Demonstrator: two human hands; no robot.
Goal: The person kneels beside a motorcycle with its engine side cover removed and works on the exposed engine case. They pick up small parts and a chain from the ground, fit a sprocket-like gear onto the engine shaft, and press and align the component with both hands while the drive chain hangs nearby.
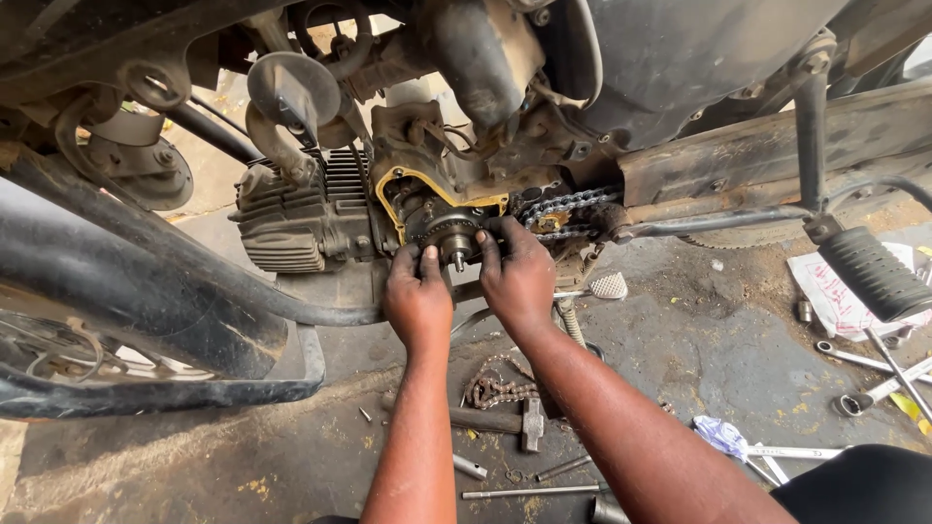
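Floor: oily grey concrete [718,340] under a motorcycle engine [311,209], stained and littered with tools.
Sprocket: small toothed sprocket [449,233] on the engine's open side, inside a yellow gasket rim [427,182]; short shaft end sticking out at centre.
Drive chain: on bike [568,204], running right from the sprocket toward the rear.
Left hand: left hand [417,296] cupped on the sprocket's lower left edge, fingertips pressed to the teeth; grasping the sprocket rim, not clenched into a fist.
Right hand: right hand [519,277] on the sprocket's right edge beside the chain, fingers curled onto the rim; grasping too, thumb hidden.
Why so held: both hands on opposite sides, likely to keep the sprocket square on its shaft.
Arm pose: both forearms reaching up and forward from bottom of frame, wrists straight, right forearm angled in from lower right.
Loose chain: rusty heap [495,388] on floor below the hands, just above a hammer [510,422].
Other floor items: spanners [869,374] at right, thin rod [529,493] near bottom, footpeg [874,272] jutting out at right.
Placement: tools scattered within arm's reach, probably for quick pick-up.
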